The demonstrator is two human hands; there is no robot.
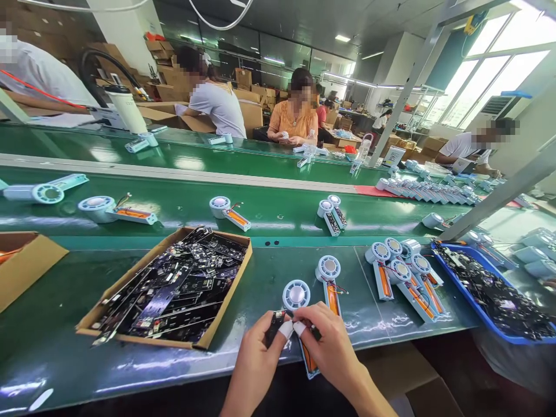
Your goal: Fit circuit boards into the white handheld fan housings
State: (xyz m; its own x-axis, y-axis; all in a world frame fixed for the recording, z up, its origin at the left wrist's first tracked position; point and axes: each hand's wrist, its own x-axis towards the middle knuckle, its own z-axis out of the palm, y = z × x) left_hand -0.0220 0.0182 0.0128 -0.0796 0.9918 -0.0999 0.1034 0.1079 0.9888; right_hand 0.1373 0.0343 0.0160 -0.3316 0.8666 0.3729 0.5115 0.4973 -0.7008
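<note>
My left hand [260,344] and my right hand [328,341] meet at the near edge of the green bench, both pinched on a small black circuit board [274,325]. White tape covers the fingertips that touch. Under my hands lies a pale blue handheld fan [296,295] with a round white head and an orange battery in its open handle. A second fan [329,270] of the same kind lies just behind it, untouched.
A cardboard tray [130,301] full of black circuit boards sits to the left. Several open fans [403,272] lie to the right, beside a blue tray [469,301] of boards. More fans ride the green conveyor [278,202]. Other people work across it.
</note>
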